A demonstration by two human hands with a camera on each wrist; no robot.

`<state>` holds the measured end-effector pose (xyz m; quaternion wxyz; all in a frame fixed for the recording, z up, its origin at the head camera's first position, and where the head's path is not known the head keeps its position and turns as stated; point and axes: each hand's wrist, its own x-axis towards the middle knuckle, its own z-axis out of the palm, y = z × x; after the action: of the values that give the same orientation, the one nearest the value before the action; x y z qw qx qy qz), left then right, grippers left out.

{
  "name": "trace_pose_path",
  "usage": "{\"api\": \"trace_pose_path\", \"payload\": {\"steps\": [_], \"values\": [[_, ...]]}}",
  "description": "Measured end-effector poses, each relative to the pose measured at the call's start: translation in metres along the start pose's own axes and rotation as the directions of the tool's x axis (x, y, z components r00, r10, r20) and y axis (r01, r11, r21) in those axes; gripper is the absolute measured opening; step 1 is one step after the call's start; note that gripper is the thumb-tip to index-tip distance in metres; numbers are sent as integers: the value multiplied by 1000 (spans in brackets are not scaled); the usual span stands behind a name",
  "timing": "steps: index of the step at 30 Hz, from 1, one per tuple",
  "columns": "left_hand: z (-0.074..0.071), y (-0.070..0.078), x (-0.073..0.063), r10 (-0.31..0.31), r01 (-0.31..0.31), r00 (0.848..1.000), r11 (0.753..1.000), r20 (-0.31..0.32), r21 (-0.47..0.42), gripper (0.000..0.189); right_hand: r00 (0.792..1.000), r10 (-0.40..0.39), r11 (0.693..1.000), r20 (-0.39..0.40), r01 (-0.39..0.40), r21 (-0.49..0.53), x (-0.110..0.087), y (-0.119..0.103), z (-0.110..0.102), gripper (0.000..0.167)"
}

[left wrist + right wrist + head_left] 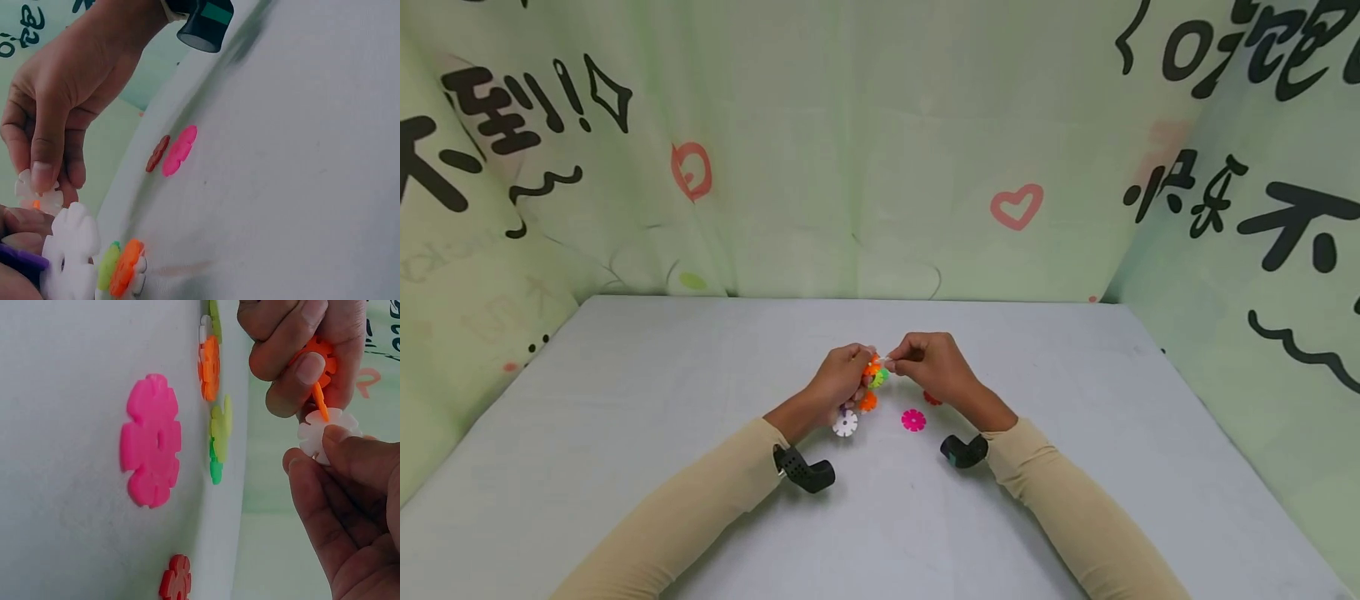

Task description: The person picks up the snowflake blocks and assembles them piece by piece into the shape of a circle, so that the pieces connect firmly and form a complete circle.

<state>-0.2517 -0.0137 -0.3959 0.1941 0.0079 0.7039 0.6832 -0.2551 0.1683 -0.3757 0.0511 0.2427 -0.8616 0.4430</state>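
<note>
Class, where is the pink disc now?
In the head view, the pink disc lies on the table, just left of and below the red disc, near the right hand.

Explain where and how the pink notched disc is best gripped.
The pink disc is likely best pinched at opposite rim edges, from above: it lies flat on the table, its underside covered and its notched rim clear of the red disc.

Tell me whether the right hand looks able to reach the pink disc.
Probably yes: the pink disc lies near the right hand with nothing over it, though that hand pinches a white disc and would likely have to release it first.
</note>
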Motion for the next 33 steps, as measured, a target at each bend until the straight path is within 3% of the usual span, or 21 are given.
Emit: {"api": "trace_pose_path", "payload": {"steps": [4,11,15,21,28,33], "values": [[-3,-2,-1,5,-5,1000,1000,13,-11,27,999,-52,998,14,52,-28,3,-3,1,5],[-5,4,-7,-72,72,997,992,6,-103,28,994,-104,993,18,105,-47,7,-5,2,6],[-4,5,-10,-79,81,997,990,20,-115,30,997,-66,996,41,68,-48,7,-5,0,8],[-4,1,-14,-70,73,997,992,33,-108,34,994,10,992,110,4,-125,8,-4,-9,29],[-10,7,-14,-103,100,995,979,-10,-176,36,983,156,972,93,-137,-189,10,4,-9,19],[-13,9,-13,-81,66,995,970,-54,-236,41,973,172,969,154,-139,-203,13,12,-2,16]]}}
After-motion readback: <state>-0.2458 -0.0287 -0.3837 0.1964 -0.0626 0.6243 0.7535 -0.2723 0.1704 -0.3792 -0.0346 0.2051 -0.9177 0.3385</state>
